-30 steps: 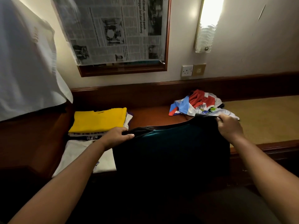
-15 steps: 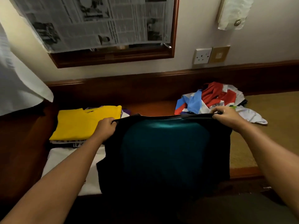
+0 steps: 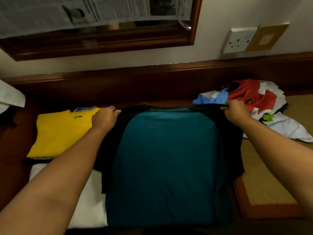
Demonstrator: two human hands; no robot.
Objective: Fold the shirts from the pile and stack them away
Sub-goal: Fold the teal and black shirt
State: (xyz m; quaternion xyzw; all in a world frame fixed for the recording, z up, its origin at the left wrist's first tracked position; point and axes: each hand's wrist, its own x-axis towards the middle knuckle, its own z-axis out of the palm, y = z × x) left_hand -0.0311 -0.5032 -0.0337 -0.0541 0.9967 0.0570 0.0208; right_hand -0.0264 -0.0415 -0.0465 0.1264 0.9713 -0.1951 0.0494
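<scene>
A teal shirt with black sleeves (image 3: 166,153) is spread across the wooden desk in front of me. My left hand (image 3: 105,118) grips its left shoulder and my right hand (image 3: 235,111) grips its right shoulder, stretching the collar edge taut. To the left lies a stack of folded shirts with a yellow shirt (image 3: 62,131) on top. The pile of unfolded shirts (image 3: 252,100), red, blue and white, sits at the back right.
A white cloth (image 3: 88,200) lies under the shirt's left side on the desk (image 3: 169,85). A tan mat (image 3: 264,180) covers the right part. A framed mirror covered with newspaper (image 3: 105,12) and a wall socket (image 3: 239,39) are behind.
The shirt has been lowered and stretched out flat over the desk, both hands moving forward and apart. My view has tilted down and closer.
</scene>
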